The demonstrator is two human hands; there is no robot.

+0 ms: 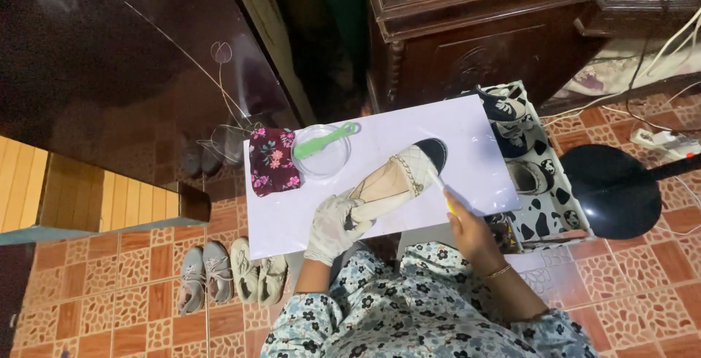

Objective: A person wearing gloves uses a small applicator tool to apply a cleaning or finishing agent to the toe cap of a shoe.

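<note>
The gloved left hand grips the cream shoe at the heel, mid-frame on the white board. The right hand pinches a small brush. A hard push could tip the shoe.

The light is uneven. The white table at the centre of the frame is bright and has a soft glare. The upper left of the frame is dark, where a glossy surface reflects dimly. The tiled floor is moderately lit. Focus is sharp at the centre; the edges bend slightly.
</note>
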